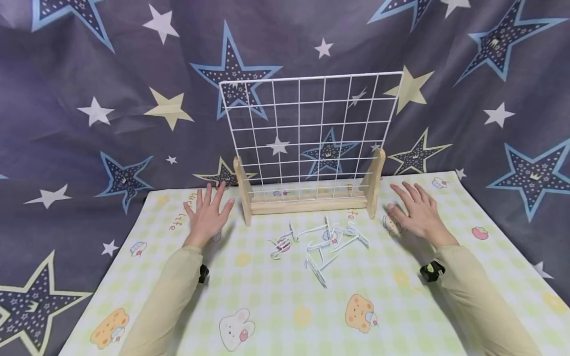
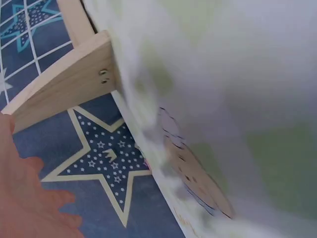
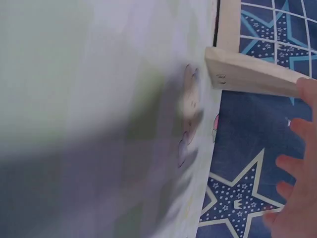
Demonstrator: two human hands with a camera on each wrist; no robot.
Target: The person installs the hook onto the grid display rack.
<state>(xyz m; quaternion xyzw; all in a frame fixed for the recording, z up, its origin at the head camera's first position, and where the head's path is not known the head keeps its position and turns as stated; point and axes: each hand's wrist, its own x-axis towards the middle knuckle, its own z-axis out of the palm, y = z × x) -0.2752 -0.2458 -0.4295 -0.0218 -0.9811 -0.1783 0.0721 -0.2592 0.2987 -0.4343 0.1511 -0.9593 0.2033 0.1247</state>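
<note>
My left hand [image 1: 207, 217], fingers spread, is just left of a white wire grid rack [image 1: 311, 133] in a wooden stand [image 1: 307, 204]. On the other side, my right hand [image 1: 418, 212] is spread to the right of the stand; both hands hold nothing. A loose heap of white hooks [image 1: 327, 242] lies on the table in front of the stand, between the hands. The left wrist view has the stand's wooden side foot [image 2: 74, 79] close to the fingers. Beside the right hand's fingers, the right wrist view gives the other wooden foot [image 3: 252, 74].
A checkered tablecloth [image 1: 276, 301] with cartoon prints covers the table. Behind the rack hangs a dark curtain [image 1: 289, 54] patterned with stars. Black straps [image 1: 432, 271] sit at the wrists.
</note>
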